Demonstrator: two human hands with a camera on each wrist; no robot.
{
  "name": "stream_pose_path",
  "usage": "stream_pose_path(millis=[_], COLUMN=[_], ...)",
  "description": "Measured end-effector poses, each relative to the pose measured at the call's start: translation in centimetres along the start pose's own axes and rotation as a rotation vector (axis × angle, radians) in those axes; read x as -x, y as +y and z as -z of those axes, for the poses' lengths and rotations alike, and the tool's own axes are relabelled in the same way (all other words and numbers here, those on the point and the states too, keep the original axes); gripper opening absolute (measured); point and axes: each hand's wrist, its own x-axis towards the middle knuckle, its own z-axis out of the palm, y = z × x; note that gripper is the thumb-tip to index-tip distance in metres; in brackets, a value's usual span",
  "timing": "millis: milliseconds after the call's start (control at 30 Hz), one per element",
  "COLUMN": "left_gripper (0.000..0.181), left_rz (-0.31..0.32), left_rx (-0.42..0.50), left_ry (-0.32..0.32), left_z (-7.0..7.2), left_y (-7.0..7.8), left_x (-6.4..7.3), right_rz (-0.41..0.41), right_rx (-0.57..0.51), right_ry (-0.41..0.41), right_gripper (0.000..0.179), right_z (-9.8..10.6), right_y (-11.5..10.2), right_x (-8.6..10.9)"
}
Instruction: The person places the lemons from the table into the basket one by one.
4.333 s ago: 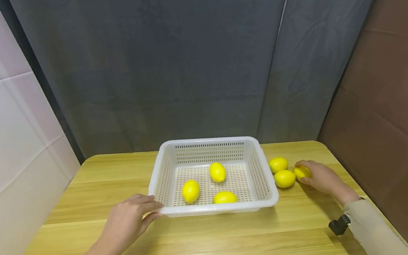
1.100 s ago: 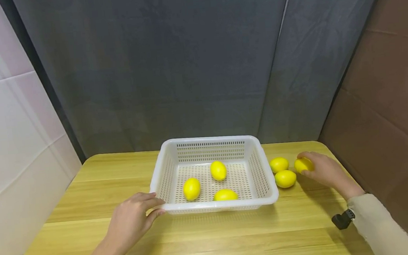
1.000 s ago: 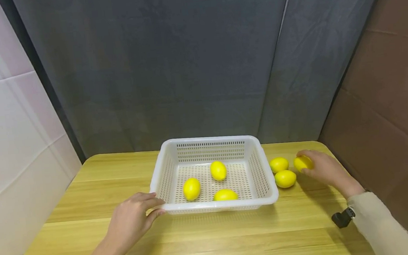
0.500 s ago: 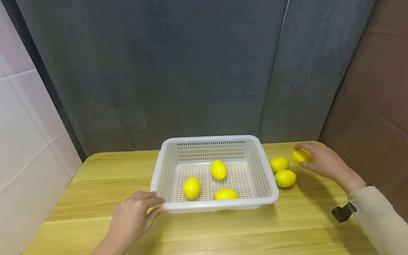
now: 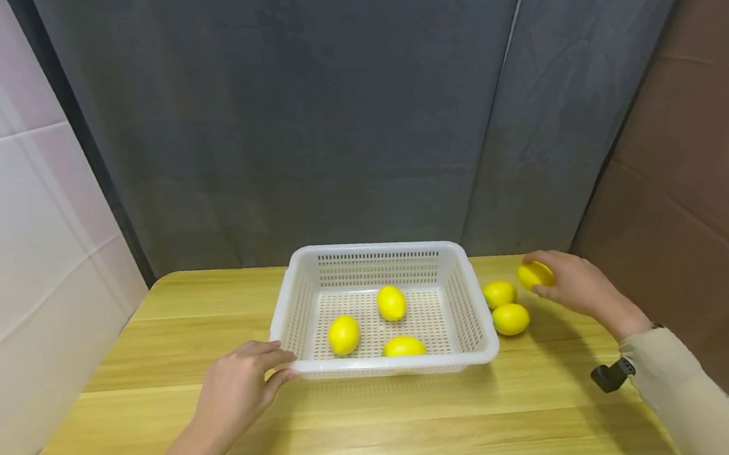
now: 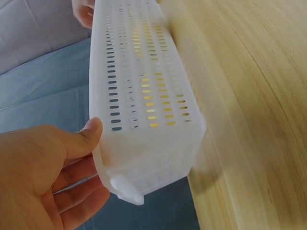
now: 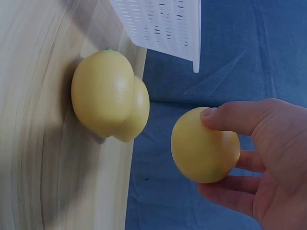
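Note:
My right hand (image 5: 574, 285) holds a yellow lemon (image 5: 533, 275) between thumb and fingers, raised off the table. In the right wrist view that lemon (image 7: 204, 146) hangs apart from two others. Those two, a rear lemon (image 5: 499, 294) and a front lemon (image 5: 511, 319), lie on the table against the basket's right side. With thumb and fingers, my left hand (image 5: 238, 387) grips the near left corner of a white perforated basket (image 5: 389, 365). Inside the basket sit three more: a left lemon (image 5: 344, 335), a back lemon (image 5: 391, 302) and a near lemon (image 5: 404, 346), its lower part hidden by the rim.
The wooden table (image 5: 370, 436) runs under everything. Behind its far edge hangs a dark grey curtain (image 5: 316, 116). A brown panel (image 5: 692, 177) stands at the right, a white one (image 5: 17, 200) at the left. A small black device (image 5: 612, 376) is worn on the right wrist.
My right hand has picked the lemon up off the table, raised it and shifted it slightly left. The left hand keeps its place at the basket corner.

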Motion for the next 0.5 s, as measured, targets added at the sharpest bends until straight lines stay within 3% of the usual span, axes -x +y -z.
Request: stream_pose_path(millis=[500], left_gripper=[0.027], left_rz=[-0.002], left_rx=[0.001], left_ry=[0.008], left_z=[-0.12], left_y=[0.0], left_x=[-0.06], right_rz=[0.003], right_rx=[-0.001], right_ry=[-0.007], right_gripper=[0.05], right_z=[0.36], right_y=[-0.79], right_x=[0.08])
